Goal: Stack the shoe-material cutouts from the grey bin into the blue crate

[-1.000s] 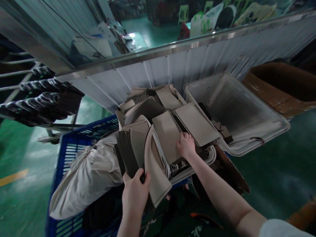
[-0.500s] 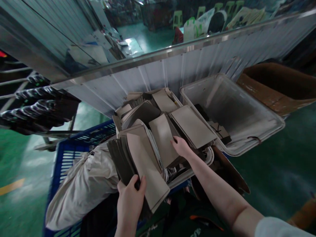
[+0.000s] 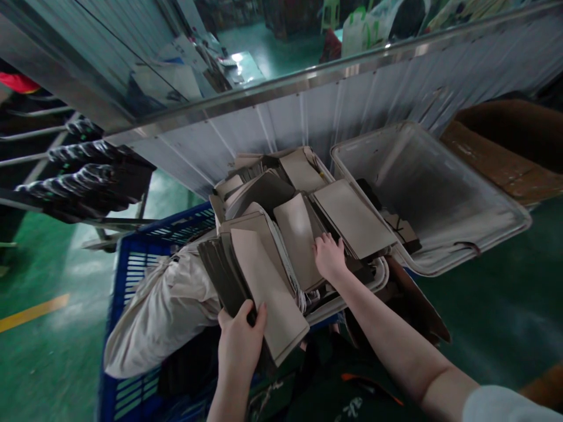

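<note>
My left hand [image 3: 241, 337] is closed around the near end of a stack of flat rectangular pieces [image 3: 266, 287], beige on the face and dark grey along the side. The stack is tilted over the front left of a heaped white bin [image 3: 328, 312]. My right hand [image 3: 331, 256] lies on the heap with its fingers stretched out and apart. It touches the right edge of a middle beige stack [image 3: 295, 231], beside another beige-topped stack [image 3: 354, 220]. A white corded bundle [image 3: 277, 249] runs between the left and middle stacks. The pieces' material is unclear.
A blue crate [image 3: 132, 258] with a pale cloth bundle [image 3: 162, 310] is at left. To the right stand a deep white bin [image 3: 461, 193] holding a few dark pieces and a cardboard box [image 3: 497, 152]. Behind runs a corrugated wall [image 3: 272, 123] with a window; a rack [image 3: 88, 170] stands left.
My right hand has loosened from the middle stack's edge, and its fingers now stretch forward. My left hand keeps its hold on the stack. The whole view has shifted slightly.
</note>
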### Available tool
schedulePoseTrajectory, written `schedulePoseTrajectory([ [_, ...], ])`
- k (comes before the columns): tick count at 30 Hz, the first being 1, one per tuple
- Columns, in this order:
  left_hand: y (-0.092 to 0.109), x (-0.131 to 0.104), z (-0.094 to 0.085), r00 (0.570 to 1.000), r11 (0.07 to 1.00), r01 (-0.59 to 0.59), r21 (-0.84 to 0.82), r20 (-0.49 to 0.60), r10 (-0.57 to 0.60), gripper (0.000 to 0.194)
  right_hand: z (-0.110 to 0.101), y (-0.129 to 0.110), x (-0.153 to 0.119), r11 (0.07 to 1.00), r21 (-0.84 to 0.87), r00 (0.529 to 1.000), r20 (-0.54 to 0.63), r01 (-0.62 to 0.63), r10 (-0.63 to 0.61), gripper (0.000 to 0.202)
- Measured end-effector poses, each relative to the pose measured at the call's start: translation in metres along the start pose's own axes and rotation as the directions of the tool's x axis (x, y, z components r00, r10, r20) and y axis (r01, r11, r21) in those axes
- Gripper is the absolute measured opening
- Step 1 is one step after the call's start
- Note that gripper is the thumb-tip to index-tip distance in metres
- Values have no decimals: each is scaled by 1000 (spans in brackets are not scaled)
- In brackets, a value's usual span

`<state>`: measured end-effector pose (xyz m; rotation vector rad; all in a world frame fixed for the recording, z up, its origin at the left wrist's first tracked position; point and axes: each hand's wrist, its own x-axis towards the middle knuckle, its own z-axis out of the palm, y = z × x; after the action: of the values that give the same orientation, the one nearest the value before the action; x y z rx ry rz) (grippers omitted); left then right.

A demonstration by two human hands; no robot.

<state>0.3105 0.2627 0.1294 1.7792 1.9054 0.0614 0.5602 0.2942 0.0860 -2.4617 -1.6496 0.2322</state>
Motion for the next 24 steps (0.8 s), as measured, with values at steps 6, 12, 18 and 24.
schedulePoseTrajectory([
  [6,2,-4,-2,1000,1000,16,-1,-26,-16,41,7,2,-2,999,16,999,-14,41,-41,31],
  [12,2,-5,-3,999,1000,23,-5,-40,-23,40,14,3,-2,998,-6,997,-24,68,-68,36],
  [18,4,-3,-3,1000,1000,18,-2,-23,-18,40,9,-2,-3,987,59,982,-126,150,-142,30],
  [24,8,-1,-3,1000,1000,25,-1,-7,-25,38,-2,-10,-6,949,296,992,-92,111,-87,23],
])
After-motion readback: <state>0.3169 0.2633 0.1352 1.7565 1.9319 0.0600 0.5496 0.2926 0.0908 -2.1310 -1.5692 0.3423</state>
